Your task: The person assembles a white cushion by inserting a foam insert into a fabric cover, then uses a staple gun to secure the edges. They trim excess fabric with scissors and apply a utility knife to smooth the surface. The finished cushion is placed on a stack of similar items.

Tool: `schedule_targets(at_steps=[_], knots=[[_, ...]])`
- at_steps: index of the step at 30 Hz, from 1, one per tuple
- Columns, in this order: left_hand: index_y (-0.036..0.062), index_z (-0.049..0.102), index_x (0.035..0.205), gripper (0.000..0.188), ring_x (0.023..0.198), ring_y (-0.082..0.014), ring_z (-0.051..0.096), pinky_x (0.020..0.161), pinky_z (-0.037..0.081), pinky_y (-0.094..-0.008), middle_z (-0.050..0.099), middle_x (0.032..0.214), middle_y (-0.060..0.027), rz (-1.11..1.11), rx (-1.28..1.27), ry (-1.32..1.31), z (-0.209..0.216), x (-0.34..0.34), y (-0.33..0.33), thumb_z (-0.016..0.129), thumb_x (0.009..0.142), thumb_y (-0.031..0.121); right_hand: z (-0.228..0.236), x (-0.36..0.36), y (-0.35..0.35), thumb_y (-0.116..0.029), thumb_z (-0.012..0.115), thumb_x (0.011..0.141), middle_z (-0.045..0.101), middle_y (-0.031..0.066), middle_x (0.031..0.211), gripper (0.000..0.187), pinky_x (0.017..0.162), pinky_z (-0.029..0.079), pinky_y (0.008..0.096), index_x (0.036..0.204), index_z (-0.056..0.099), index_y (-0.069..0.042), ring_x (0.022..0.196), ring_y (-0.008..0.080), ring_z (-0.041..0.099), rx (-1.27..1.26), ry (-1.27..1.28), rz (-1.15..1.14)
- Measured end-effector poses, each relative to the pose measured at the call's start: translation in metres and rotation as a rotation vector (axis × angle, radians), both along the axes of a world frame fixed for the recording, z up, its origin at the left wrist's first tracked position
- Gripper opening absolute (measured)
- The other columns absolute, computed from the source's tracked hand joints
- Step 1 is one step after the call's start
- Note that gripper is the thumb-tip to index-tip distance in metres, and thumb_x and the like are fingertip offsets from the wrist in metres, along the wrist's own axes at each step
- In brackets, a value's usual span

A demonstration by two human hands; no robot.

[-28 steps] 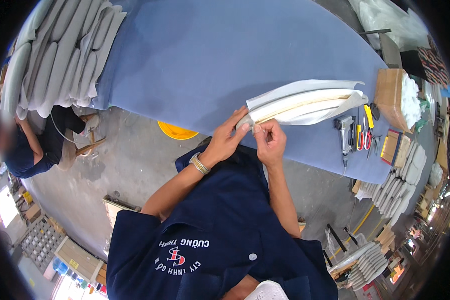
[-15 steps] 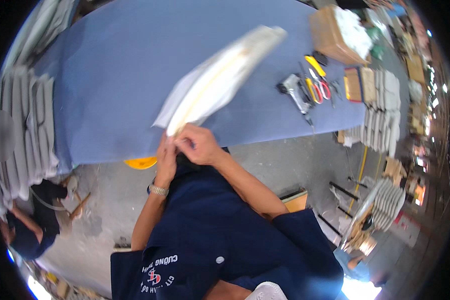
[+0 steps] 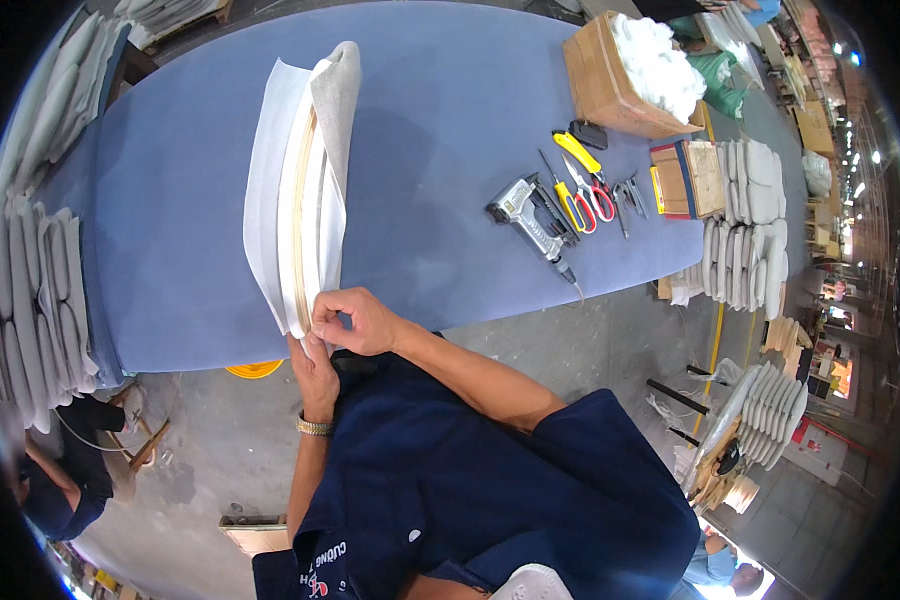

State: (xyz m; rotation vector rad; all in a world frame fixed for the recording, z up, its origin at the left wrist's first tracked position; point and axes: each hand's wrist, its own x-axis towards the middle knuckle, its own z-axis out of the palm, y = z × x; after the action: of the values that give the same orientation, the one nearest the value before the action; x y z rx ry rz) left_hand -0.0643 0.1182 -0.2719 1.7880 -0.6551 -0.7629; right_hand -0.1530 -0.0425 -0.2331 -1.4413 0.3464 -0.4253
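Observation:
A long, curved upholstered panel point(image 3: 292, 200) stretches away from me over the table, on its edge. White and light grey fabric wraps its sides, and a tan strip like a bare wood edge runs between them. At its near end, my left hand point(image 3: 315, 378) grips the fabric from below, fingers closed. My right hand point(image 3: 358, 322) pinches the fabric at the same end, just above the left. What lies between those fingertips is too small to make out.
A blue-covered table point(image 3: 440, 150) fills the middle. On its right lie a staple gun point(image 3: 532, 222), red-handled scissors point(image 3: 592, 190), a yellow-handled cutter point(image 3: 577, 155) and a cardboard box point(image 3: 615, 85) of white stuffing. Grey padded panels point(image 3: 35, 310) stand stacked at left. A person point(image 3: 70, 470) is lower left.
The panel's far end has swung left, from slanting right to pointing nearly straight away from me. Both hands keep hold of its near end. My view has shifted too.

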Motion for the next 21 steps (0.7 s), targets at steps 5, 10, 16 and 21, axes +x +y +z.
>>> schedule_targets(at_steps=[5,10,16,21], knots=[[-0.0088,0.047,0.141,0.051,0.112,-0.0327,0.065,0.094,0.052,-0.0426,0.066,0.124,-0.0268,0.107,0.031,-0.172,-0.003,-0.013,-0.003,0.049,0.109,0.030,-0.004,-0.010,-0.009,-0.015,0.071,0.094,0.068,0.0048,0.080,0.016,0.069,0.052,0.0310,0.102,0.065,-0.004,0.071,0.0136,0.065,0.099,-0.066,0.038],[-0.0066,0.054,0.132,0.038,0.084,-0.0168,0.065,0.072,0.054,-0.0316,0.069,0.105,-0.0141,0.304,0.026,0.029,-0.018,-0.017,-0.006,0.060,0.106,0.021,-0.004,-0.046,-0.030,-0.010,0.076,0.090,0.070,0.0049,0.094,0.038,0.087,0.055,0.0336,0.126,0.065,-0.005,0.087,0.0160,0.067,0.010,-0.028,0.066],[-0.0038,0.057,0.133,0.048,0.108,-0.0402,0.071,0.090,0.056,-0.0440,0.070,0.116,-0.0295,0.231,0.154,-0.138,0.034,-0.021,-0.030,0.070,0.098,0.026,-0.088,-0.250,-0.153,-0.013,0.076,0.091,0.065,0.0137,0.125,0.055,0.097,0.051,0.0374,0.140,0.054,-0.001,0.109,0.0240,0.064,-0.427,0.671,-0.678],[-0.0039,0.052,0.141,0.059,0.112,-0.0424,0.069,0.096,0.054,-0.0449,0.070,0.120,-0.0278,0.200,0.133,-0.178,0.053,-0.014,-0.032,0.072,0.097,0.030,-0.109,-0.295,-0.182,-0.011,0.078,0.084,0.058,0.0233,0.137,0.070,0.105,0.047,0.0435,0.145,0.048,0.002,0.120,0.0361,0.060,-0.846,0.907,-0.449]])
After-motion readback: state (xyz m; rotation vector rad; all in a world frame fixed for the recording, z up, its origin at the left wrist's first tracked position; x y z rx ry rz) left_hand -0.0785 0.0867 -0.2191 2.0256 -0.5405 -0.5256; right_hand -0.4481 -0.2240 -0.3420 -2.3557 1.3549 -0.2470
